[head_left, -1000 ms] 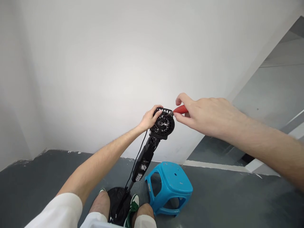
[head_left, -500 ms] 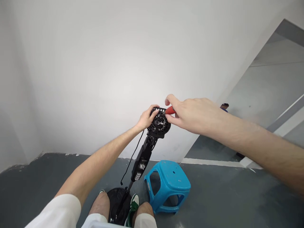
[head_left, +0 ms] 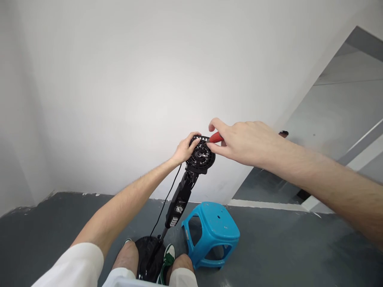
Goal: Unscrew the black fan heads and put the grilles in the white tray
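- Your left hand [head_left: 185,149] curls over the upper left edge of the slotted black head [head_left: 199,161], thumb across its face, fingers behind.
- Your right hand [head_left: 241,139] pinches the red-handled tool [head_left: 216,137] between thumb and fingers, index finger arched above it.
- The tool's dark end points into the head's upper face; whether it touches or engages anything is too small to tell.
- The head sits atop the black column [head_left: 182,195], facing you, with the blue stool [head_left: 220,223] beside it.
- Work at the head looks under way, not finished: you have the tool placed, but no completed fastening or loosening can be made out.
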A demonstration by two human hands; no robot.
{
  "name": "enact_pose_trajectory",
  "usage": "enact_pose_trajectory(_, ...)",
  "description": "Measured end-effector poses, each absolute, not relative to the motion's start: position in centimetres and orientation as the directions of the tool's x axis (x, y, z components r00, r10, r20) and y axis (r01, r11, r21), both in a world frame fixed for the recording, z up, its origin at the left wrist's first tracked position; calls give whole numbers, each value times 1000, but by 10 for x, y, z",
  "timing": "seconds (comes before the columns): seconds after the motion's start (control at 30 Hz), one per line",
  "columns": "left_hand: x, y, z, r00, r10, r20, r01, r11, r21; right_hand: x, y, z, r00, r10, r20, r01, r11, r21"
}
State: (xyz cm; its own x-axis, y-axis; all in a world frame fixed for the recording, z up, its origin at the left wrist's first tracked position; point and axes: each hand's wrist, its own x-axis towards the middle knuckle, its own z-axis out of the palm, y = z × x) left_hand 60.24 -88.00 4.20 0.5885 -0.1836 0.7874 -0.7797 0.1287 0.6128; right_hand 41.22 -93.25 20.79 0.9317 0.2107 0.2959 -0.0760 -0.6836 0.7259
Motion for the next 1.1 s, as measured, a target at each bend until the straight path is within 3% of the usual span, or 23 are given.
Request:
enact_pose_trajectory(0.17,602,-880,42,614,-176,770,-766,105,635,412,-936,210,914,181,364,-151,-681,717)
enact_pose_trajectory(0.27,601,-880,42,605,-181,776,-771,112,627,413,-937,209,940,175,291,-71,-738,671)
enact_pose_trajectory(0.4,600,-879,43,606,-179,775,-771,109,628,412,-936,206,903,192,385,-151,-696,702)
enact_pose_trajectory(0.57,601,-879,43,603,-181,777,-771,118,626,411,-934,203,924,212,318,-75,-715,695)
enact_pose_trajectory(0.7,601,-880,41,615,-174,769,-763,115,636,410,-934,203,888,220,403,-149,-692,706)
enact_pose_trajectory(0.83,600,-881,40,601,-184,778,-765,147,627,406,-933,202,917,257,304,-32,-714,700)
enact_pose_trajectory(0.97,599,-881,40,608,-173,775,-762,145,631,403,-929,202,890,240,388,-143,-662,736)
enact_pose_trajectory(1.1,599,-879,40,610,-183,771,-759,145,634,404,-929,203,921,241,305,-50,-704,708)
